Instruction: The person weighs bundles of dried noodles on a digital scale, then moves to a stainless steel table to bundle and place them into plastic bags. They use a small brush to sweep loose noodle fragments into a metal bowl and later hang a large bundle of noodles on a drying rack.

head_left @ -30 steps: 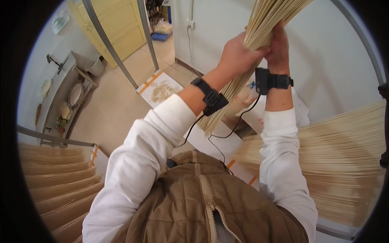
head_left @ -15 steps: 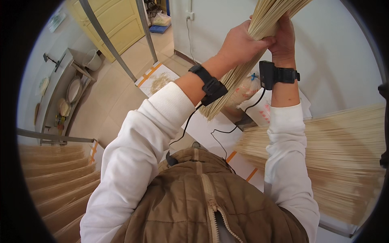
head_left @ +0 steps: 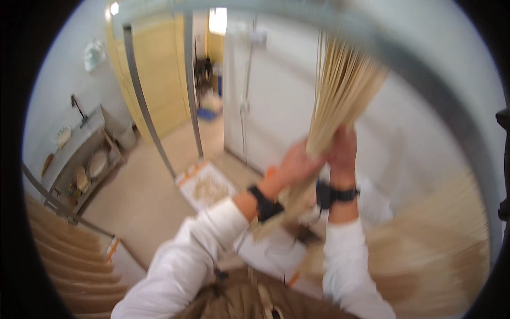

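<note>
Both my hands are raised in front of me around a thick bundle of long pale dried noodle strands point(head_left: 340, 95). My left hand point(head_left: 295, 164) grips the bundle from the left and my right hand point(head_left: 342, 151) clasps it from the right, just above my wrists. The strands fan upward toward a grey metal bar point(head_left: 425, 80) overhead, and their lower ends stick out below my left wrist. Each wrist wears a black band with a cable. The picture is blurred by motion.
More sheets of pale noodles hang at the right point(head_left: 441, 250) and at the lower left point(head_left: 64, 266). A shallow tray of noodle bits point(head_left: 207, 186) lies on the floor below. Grey metal poles point(head_left: 146, 106) stand ahead, with a yellow door and a shelf of dishes point(head_left: 87, 170) at left.
The view has tilted upward and blurred. My hands with the bundle now sit lower and nearer the middle of the picture, and more of the overhead bar and far room shows.
</note>
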The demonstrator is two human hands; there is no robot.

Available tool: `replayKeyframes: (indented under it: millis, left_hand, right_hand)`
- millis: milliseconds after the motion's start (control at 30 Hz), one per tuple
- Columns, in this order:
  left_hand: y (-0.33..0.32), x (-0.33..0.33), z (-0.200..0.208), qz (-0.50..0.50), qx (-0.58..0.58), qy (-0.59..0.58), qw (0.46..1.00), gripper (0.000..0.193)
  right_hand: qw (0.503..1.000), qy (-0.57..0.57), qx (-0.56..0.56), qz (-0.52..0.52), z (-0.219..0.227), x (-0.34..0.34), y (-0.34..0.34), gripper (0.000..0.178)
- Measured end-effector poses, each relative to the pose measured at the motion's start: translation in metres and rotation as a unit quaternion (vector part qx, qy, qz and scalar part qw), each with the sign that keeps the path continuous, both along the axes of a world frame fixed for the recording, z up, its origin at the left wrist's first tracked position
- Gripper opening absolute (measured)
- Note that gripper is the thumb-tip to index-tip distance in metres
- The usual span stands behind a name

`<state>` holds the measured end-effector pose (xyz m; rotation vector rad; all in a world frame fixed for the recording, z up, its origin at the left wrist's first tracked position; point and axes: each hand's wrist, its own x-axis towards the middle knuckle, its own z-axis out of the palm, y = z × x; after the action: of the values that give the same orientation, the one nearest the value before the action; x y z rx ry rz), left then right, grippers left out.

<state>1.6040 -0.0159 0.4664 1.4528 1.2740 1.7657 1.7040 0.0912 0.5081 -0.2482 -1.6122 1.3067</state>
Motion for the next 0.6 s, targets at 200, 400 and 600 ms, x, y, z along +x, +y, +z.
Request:
replayKeyframes:
  millis: [200,400,600]
  left_hand:
    - [0.020,0.004,0.009,-0.174,0.007,-0.050,0.983,0.029]
    - [0.032,0.002,-0.004,-0.228,-0.055,-0.027,0.972,0.048]
    - [0.019,0.000,-0.024,-0.242,-0.067,-0.044,0.967,0.060]
  right_hand:
    - [0.986,0.085,-0.093,-0.107,0.005,0.010,-0.011,0.057]
    - [0.978,0.021,-0.076,-0.191,0.009,0.018,-0.021,0.057]
    - [0.979,0.023,-0.098,-0.178,-0.004,0.014,-0.036,0.064]
